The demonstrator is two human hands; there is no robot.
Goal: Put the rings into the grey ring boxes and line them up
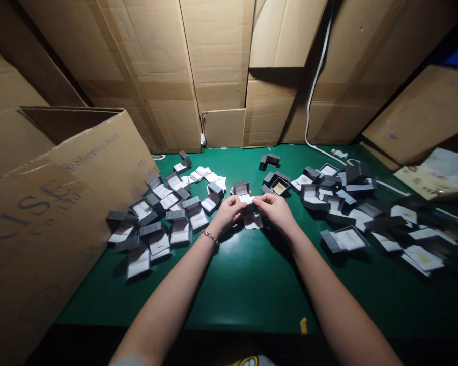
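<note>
My left hand (229, 211) and my right hand (274, 208) meet over the middle of the green table (252, 284), fingers pinched on a small white insert (247, 199). Just behind it stands an open grey jewellery box (241, 189). A white card (253, 221) lies on the table under my hands. A bracelet circles my left wrist. To the left lies a cluster of several open grey boxes with white linings (156, 223). To the right, another pile of open grey boxes (339, 195) is spread out.
A large open cardboard carton (61, 203) lies on its side at the left. Flattened cardboard sheets (221, 71) line the back. A white cable (313, 101) runs down the back wall. Loose white inserts (206, 175) lie behind the boxes. Printed sheets (431, 178) sit at far right.
</note>
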